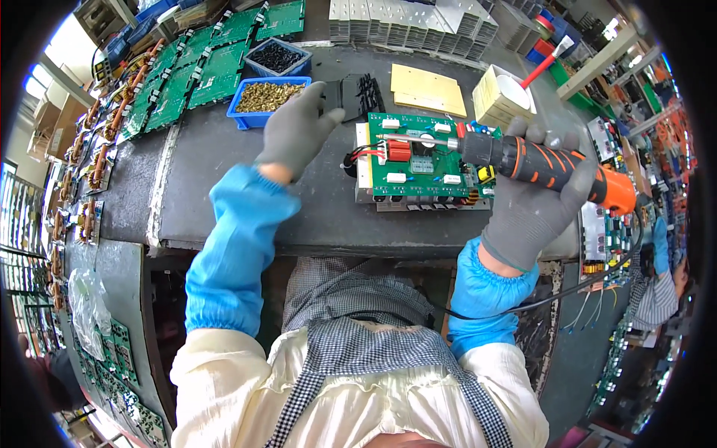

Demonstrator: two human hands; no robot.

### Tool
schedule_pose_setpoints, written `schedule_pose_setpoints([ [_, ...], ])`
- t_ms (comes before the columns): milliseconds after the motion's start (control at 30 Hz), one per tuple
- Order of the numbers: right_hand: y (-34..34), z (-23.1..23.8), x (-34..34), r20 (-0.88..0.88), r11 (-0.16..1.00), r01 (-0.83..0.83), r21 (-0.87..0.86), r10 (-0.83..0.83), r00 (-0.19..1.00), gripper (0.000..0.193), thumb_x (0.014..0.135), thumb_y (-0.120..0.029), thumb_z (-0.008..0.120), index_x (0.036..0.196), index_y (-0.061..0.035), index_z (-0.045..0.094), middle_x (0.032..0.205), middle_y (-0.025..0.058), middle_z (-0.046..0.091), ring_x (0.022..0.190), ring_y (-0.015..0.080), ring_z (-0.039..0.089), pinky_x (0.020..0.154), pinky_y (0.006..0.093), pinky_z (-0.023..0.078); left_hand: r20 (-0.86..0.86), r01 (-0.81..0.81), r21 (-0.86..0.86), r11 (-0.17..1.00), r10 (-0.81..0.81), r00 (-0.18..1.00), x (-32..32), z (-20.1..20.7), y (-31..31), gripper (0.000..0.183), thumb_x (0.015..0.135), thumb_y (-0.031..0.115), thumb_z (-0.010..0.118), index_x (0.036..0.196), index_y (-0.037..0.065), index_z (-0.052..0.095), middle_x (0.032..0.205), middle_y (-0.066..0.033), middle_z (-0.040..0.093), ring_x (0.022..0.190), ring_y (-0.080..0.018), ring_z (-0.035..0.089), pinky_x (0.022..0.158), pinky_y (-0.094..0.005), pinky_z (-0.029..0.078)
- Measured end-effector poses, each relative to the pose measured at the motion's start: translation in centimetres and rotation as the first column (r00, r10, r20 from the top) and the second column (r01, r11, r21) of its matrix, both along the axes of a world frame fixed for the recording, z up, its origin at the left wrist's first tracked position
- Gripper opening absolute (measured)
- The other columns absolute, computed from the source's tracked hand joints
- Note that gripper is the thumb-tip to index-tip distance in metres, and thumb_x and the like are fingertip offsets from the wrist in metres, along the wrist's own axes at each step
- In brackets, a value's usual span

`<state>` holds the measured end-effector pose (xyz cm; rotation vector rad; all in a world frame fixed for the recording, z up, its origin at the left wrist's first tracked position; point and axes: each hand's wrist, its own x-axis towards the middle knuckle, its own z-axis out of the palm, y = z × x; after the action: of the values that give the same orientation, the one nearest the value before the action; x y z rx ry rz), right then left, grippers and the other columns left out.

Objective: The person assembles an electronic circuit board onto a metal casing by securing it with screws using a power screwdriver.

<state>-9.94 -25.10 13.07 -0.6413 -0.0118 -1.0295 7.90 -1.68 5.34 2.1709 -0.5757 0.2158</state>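
My right hand (pixel 526 216), in a grey glove, is wrapped round an orange and black electric screwdriver (pixel 549 166). The tool lies nearly level, its long metal bit pointing left above a green circuit board (pixel 426 166) that carries a red connector, white blocks and wires on a metal base. My left hand (pixel 297 128), also gloved, is beside a blue bin (pixel 246 119) of small brass-coloured parts. Its thumb and fingers are apart, with nothing visible between them. Just right of its fingertips lie thin black sheets (pixel 345 101) and black strips.
Behind are a bin of black parts (pixel 278 58), yellow boards (pixel 427 89), stacked metal brackets (pixel 411 28), and a box with a white tub and red-handled brush (pixel 544 63). Green boards (pixel 216 71) lie left. A black cord (pixel 590 280) trails from the screwdriver. Another person (pixel 657 291) works far right.
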Motion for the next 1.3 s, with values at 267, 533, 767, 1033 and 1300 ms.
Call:
schedule_pose_setpoints([
  [267, -0.9, -0.3, -1.9, 0.052, 0.993, -0.048, -0.107, 0.053, 0.997, 0.063, 0.093, -0.041, 0.072, 0.135, 0.0002, 0.051, 0.1, 0.0135, 0.06, 0.098, 0.031, 0.064, 0.107, 0.0591, 0.048, -0.025, 0.008, 0.941, 0.339, 0.044, 0.999, 10.7, -1.7, -7.3, 0.03, 0.094, 0.029, 0.064, 0.119, 0.016, 0.074, 0.121, -0.0059, 0.073, 0.112, -0.0312, 0.07, 0.09, -0.0442, 0.057],
  [533, -2.3, -0.7, -3.5, 0.092, 0.995, -0.07, -0.075, 0.077, 0.993, 0.059, 0.092, -0.04, 0.073, 0.131, 0.0005, 0.055, 0.097, 0.0109, 0.059, 0.099, 0.0293, 0.063, 0.106, 0.0546, 0.05, 0.008, -0.014, 0.963, 0.268, 0.023, 1.0, 11.3, 12.0, -14.4, 0.029, 0.093, 0.027, 0.065, 0.116, 0.016, 0.075, 0.122, -0.0059, 0.073, 0.113, -0.0306, 0.07, 0.091, -0.0444, 0.057],
  [767, -3.0, -0.5, -4.4, 0.106, 0.996, -0.044, -0.078, 0.052, 0.993, 0.057, 0.092, -0.038, 0.073, 0.131, -0.0004, 0.055, 0.098, 0.0107, 0.058, 0.1, 0.0299, 0.063, 0.106, 0.0561, 0.05, -0.005, 0.025, 0.974, 0.225, -0.088, 0.996, 5.4, 5.8, -6.7, 0.027, 0.092, 0.026, 0.065, 0.114, 0.015, 0.077, 0.123, -0.0059, 0.072, 0.114, -0.0301, 0.069, 0.091, -0.0445, 0.057],
  [1033, -3.6, -1.2, -4.8, 0.093, 0.984, -0.01, -0.178, 0.027, 0.995, 0.063, 0.091, -0.036, 0.074, 0.137, -0.002, 0.049, 0.101, 0.01, 0.055, 0.098, 0.0276, 0.061, 0.105, 0.0563, 0.05, -0.046, 0.105, 0.976, 0.189, -0.293, 0.955, 1.0, 7.2, -5.4, 0.026, 0.09, 0.024, 0.065, 0.111, 0.014, 0.078, 0.124, -0.0059, 0.072, 0.115, -0.0295, 0.069, 0.092, -0.0446, 0.058],
  [1300, -4.9, -1.6, -5.1, 0.033, 0.981, -0.016, -0.195, 0.023, 0.999, 0.052, 0.089, -0.038, 0.075, 0.122, -0.0048, 0.052, 0.099, 0.0063, 0.056, 0.096, 0.0259, 0.062, 0.101, 0.0537, 0.052, 0.153, -0.091, 0.877, 0.472, -0.094, 0.984, 10.6, 2.8, -4.9, 0.038, 0.088, 0.04, 0.065, 0.104, 0.008, 0.076, 0.108, -0.0162, 0.074, 0.102, -0.0345, 0.07, 0.088, -0.0426, 0.056],
])
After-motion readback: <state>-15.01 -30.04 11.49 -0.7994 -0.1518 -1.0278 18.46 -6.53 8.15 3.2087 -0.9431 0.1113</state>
